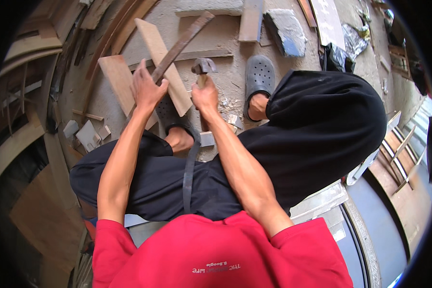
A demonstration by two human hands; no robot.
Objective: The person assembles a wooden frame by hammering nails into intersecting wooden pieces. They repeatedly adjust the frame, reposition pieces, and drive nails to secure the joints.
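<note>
A long, dark, weathered wooden strip [183, 43] slants up and away to the right from my left hand [147, 90]. It passes between the thumb and the fingers, which rest along its side. My right hand [205, 98] is closed round the handle of a claw hammer [204, 66], just right of the strip. The hammer's metal head points away from me, above the fist. Beneath the strip lies a pale wooden board [153, 45], and a second board [116, 79] lies left of my left hand. My right hand hides the lower part of the handle.
A grey brick-like block [285, 32] and a short plank [251, 21] lie on the dusty floor ahead. Wood offcuts [87, 137] are scattered at the left, beside wooden frames [24, 144]. My feet wear grey clogs [260, 74]. Panels [379, 211] stand at the lower right.
</note>
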